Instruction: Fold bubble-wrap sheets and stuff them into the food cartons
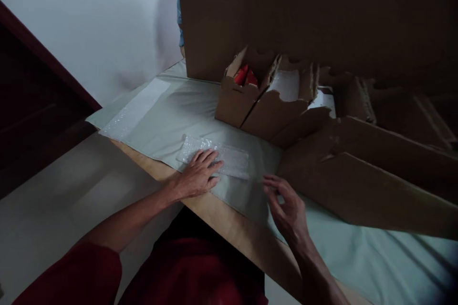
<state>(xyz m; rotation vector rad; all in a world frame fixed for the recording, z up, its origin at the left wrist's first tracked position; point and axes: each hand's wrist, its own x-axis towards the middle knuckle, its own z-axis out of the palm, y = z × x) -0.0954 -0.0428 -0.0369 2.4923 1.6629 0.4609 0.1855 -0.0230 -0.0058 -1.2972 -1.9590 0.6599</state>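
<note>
A flat piece of bubble wrap (232, 158) lies on the pale green cloth (171, 119) that covers the wooden table (229, 228). My left hand (198, 174) rests flat on the wrap's near left part, fingers stretched out. My right hand (288, 207) hovers just to the right of the wrap, above the cloth, fingers loosely curled and apart, with nothing visible in them.
Small open cardboard boxes stand behind the wrap: one (238, 93) holds red items (245, 76), another (282, 105) holds white wrapping. Large cardboard sheets (372, 186) lie at the right, and a tall cardboard wall (315, 14) rises at the back. A dark door (32, 105) is left.
</note>
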